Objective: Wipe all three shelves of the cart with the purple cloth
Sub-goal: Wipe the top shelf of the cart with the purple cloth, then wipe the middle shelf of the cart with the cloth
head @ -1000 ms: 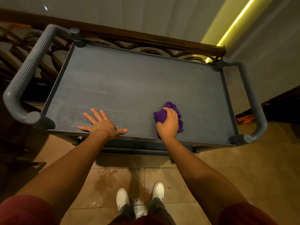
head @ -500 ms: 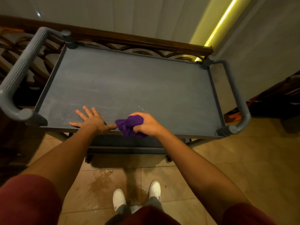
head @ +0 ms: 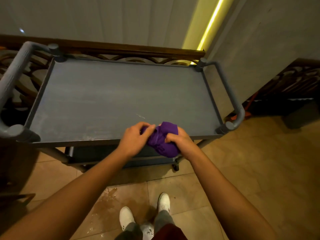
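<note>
A grey three-shelf cart stands in front of me, its top shelf (head: 121,94) bare and streaked. The purple cloth (head: 162,141) is bunched up above the cart's near edge, lifted off the shelf. My left hand (head: 136,139) grips its left side with the fingers closed over the fabric. My right hand (head: 180,141) clamps the right side from below. A lower shelf (head: 97,153) shows as a dark strip under the top shelf; the rest of the cart below is hidden.
Thick grey handles flank the cart at the left (head: 15,80) and right (head: 233,103). A carved wooden railing (head: 131,51) runs behind it. The tiled floor has a wet patch (head: 112,201) by my white shoes (head: 164,201). Dark furniture (head: 294,94) stands at the right.
My right hand swept the cloth left along the front of the top shelf, then lifted it off. My left hand left the shelf and took hold of the cloth too.
</note>
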### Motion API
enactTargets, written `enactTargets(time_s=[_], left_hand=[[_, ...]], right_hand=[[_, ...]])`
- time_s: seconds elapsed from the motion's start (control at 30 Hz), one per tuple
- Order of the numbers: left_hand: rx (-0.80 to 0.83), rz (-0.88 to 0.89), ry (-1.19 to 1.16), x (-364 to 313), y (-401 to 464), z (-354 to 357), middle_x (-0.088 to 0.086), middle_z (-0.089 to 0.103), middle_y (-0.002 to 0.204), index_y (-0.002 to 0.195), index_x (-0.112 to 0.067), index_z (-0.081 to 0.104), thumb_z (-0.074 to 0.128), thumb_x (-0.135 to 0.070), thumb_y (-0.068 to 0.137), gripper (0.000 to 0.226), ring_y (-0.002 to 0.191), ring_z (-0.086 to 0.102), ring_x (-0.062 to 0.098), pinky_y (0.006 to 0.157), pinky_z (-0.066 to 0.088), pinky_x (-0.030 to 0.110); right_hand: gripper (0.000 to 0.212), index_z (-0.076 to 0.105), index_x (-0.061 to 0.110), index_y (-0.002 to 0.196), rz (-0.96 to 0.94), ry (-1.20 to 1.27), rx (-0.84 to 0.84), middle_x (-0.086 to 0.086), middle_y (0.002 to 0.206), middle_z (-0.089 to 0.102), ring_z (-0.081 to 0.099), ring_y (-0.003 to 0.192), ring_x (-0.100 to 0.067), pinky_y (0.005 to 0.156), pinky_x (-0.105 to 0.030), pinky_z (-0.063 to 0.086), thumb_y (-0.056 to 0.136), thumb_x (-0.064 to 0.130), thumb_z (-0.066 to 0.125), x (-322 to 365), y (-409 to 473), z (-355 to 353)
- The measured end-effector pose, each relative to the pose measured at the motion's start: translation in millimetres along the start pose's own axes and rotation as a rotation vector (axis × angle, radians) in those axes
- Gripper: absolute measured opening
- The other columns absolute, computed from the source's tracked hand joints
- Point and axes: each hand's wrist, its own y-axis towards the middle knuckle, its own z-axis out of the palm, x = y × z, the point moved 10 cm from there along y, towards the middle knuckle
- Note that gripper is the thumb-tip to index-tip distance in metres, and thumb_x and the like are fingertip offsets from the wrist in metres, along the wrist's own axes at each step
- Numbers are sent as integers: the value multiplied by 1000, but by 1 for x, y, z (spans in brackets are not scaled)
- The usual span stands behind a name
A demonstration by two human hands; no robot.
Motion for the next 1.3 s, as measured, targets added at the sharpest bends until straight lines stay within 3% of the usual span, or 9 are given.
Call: enactTargets(time_s=[0.2, 0.37, 0.53, 0.67, 0.93, 1.03, 1.13, 1.2, 1.3], left_hand=[[449, -499, -540, 17, -40, 96, 14, 75, 111, 122, -20, 66, 59, -75, 79, 70, 97, 74, 35, 72, 62, 43], [277, -469, -693, 11, -27, 112, 14, 71, 121, 127, -11, 61, 81, -38, 71, 65, 107, 71, 27, 86, 60, 45], [208, -439, -762, 10, -21, 137, 14, 68, 125, 126, -12, 61, 79, -10, 79, 50, 113, 68, 29, 94, 57, 45], [200, -464, -780, 24, -24, 163, 12, 67, 125, 125, -15, 63, 77, -2, 78, 51, 116, 66, 32, 93, 57, 49], [177, -493, -678, 68, -25, 213, 14, 64, 109, 115, -9, 62, 53, 15, 80, 43, 103, 63, 29, 88, 55, 41], [154, -498, -625, 91, -15, 218, 17, 60, 115, 116, -8, 60, 56, 6, 83, 35, 110, 60, 32, 99, 49, 46], [180, -437, -447, 118, 6, 215, 10, 65, 117, 115, -14, 63, 69, -20, 90, 27, 105, 65, 22, 82, 56, 29], [212, -384, -300, 134, 24, 213, 1, 65, 114, 120, -19, 62, 74, -43, 85, 43, 99, 66, 11, 66, 53, 14], [272, -267, -143, 160, 60, 220, -4, 70, 112, 122, -22, 63, 75, -57, 76, 59, 103, 69, 16, 79, 57, 22]], right_hand=[[60, 60, 41, 112, -189, -348, -17, 13, 98, 68, 64, 79, 2, 66, -14, 50, 55, 27, 70, 5, -45, -20], [90, 44, 30, 144, -302, -476, -6, 5, 138, 55, 58, 121, -10, 95, -23, 54, 67, 16, 88, -2, -59, -29], [84, 41, 42, 148, -120, 17, -67, 15, 144, 49, 56, 125, 0, 91, -18, 53, 74, 59, 78, -34, -59, -70], [62, 57, 22, 137, 54, 454, -276, -5, 139, 62, 60, 128, -21, 106, -39, 51, 83, 43, 77, -101, -58, -114], [74, 48, 9, 147, 314, 949, 55, -22, 147, 54, 52, 136, -39, 114, -55, 40, 86, 38, 80, -210, -48, -84], [79, 52, 10, 143, 328, 837, 39, -21, 140, 60, 59, 129, -38, 105, -51, 49, 75, 23, 90, -236, -30, -85], [83, 60, 13, 136, 313, 738, -28, -17, 130, 68, 66, 120, -33, 92, -42, 57, 63, 24, 96, -261, -5, -89], [78, 66, 15, 129, 289, 670, -57, -15, 124, 72, 69, 115, -31, 90, -39, 58, 59, 29, 97, -272, 14, -91], [62, 70, 16, 120, 246, 554, -72, -13, 116, 75, 72, 110, -29, 91, -39, 59, 63, 27, 92, -288, 48, -89]])
